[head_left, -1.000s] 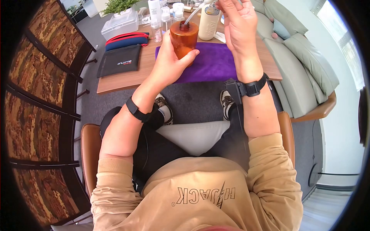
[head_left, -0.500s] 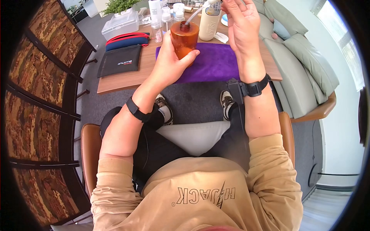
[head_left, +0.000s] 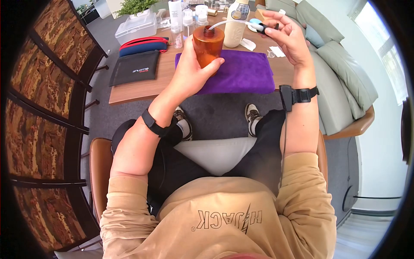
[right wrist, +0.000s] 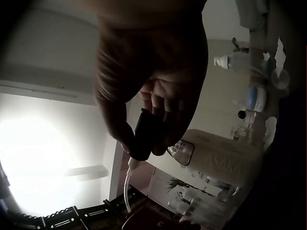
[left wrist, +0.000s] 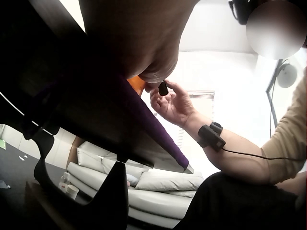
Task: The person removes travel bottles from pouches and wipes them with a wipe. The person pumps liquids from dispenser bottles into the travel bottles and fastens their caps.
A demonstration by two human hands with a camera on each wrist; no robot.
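My left hand grips an amber bottle above the front of the table, its thumb across the side. The bottle stands upright with its threaded neck uncapped. With thumb and fingertips my right hand pinches a pump head by its black part, seen dark in the right wrist view as a black collar. From it a thin white dip tube curves left, its end at the bottle's mouth. A folded purple towel lies beneath. In the left wrist view the bottle is mostly hidden.
A cream ASAKA bottle stands behind the tube. Pump bottles and a clear plastic box stand toward the back. Left of the towel lie a black pouch and a blue-red case. A sofa is at the right.
My right hand has moved right with the pump head, and the tube now runs flatter toward the bottle's mouth. The left hand and amber bottle have stayed almost still.
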